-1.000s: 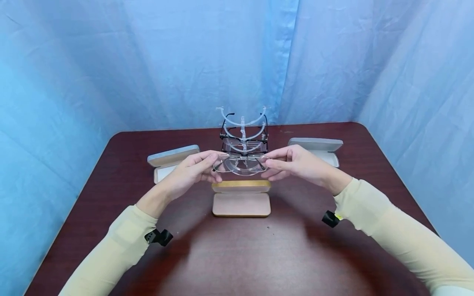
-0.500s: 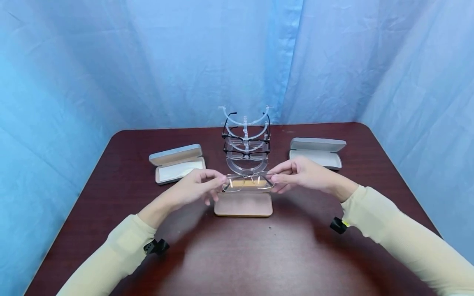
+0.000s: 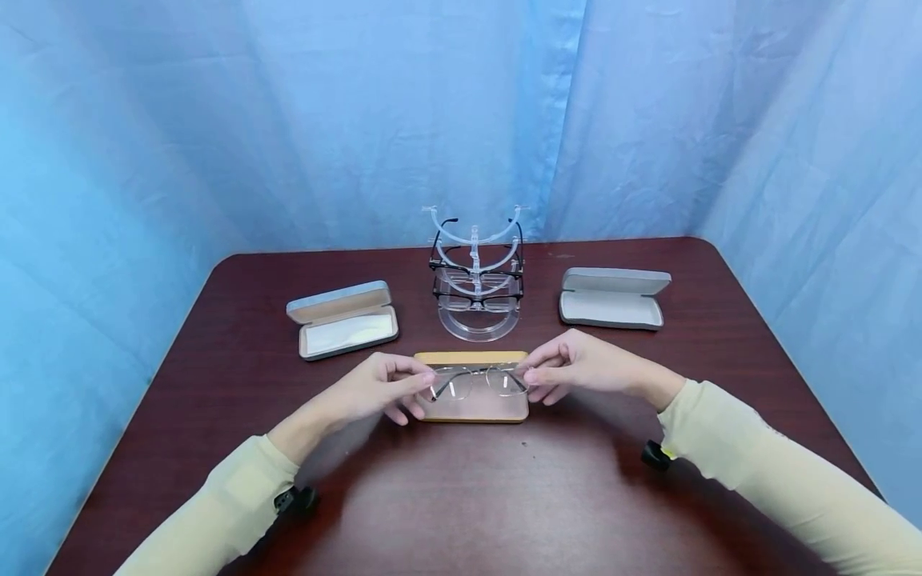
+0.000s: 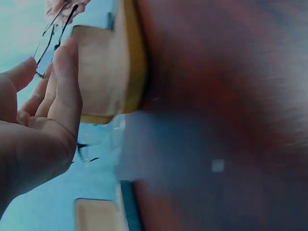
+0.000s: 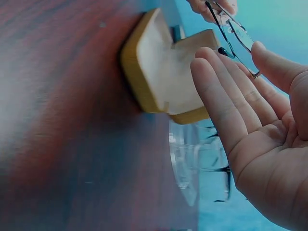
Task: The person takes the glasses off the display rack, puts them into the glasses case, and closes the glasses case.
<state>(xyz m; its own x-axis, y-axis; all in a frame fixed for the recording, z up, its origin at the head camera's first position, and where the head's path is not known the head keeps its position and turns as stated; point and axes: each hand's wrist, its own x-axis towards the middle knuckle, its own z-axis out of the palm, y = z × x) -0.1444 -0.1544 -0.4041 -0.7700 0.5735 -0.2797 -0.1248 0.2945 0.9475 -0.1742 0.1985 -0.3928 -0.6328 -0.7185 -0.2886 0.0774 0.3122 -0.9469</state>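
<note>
Carrying the thin-rimmed glasses (image 3: 480,370) over the open yellow case (image 3: 471,357) seems to be the step in hand: they are in the air, above its pale lining, with their arms apparently folded behind the lenses. The left hand (image 3: 370,390) pinches one end between thumb and fingers, and the right hand (image 3: 583,368) pinches the other. The next move, I judge, calls for lowering both ends together, keeping the frame level and the fingers clear of the case's edges, then letting go gently. Just behind the case, the clear stand (image 3: 479,333) bears two pairs of dark glasses (image 3: 475,301). Out to the sides on the desk (image 3: 504,504), a grey case (image 3: 342,302) holds a white cloth (image 3: 349,334), and another grey case (image 3: 615,280) lies open.
</note>
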